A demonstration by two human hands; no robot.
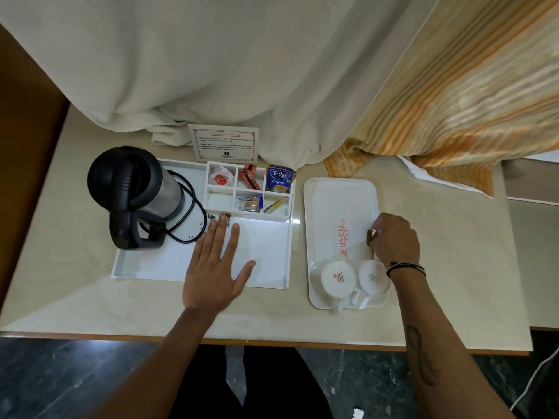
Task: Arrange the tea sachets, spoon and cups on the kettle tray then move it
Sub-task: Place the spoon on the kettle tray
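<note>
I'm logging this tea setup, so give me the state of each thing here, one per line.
Kettle: upright on the kettle tray, lid shut.
Cups: two, upside down on the small tray.
Tetley sachets: standing in the organiser's far right compartment.
Left hand: open, flat on the kettle tray.
Right hand: curled on the small tray's right edge.

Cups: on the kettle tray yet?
No, both cups sit upside down on the separate serving tray, right of the kettle tray.

Kettle (133, 195) at left on kettle tray (272, 279), centre frame; sachets (279, 178) in compartments behind. Right of it, second tray (338, 201) on bench (453, 267), two cups (355, 278) at near end.
</note>
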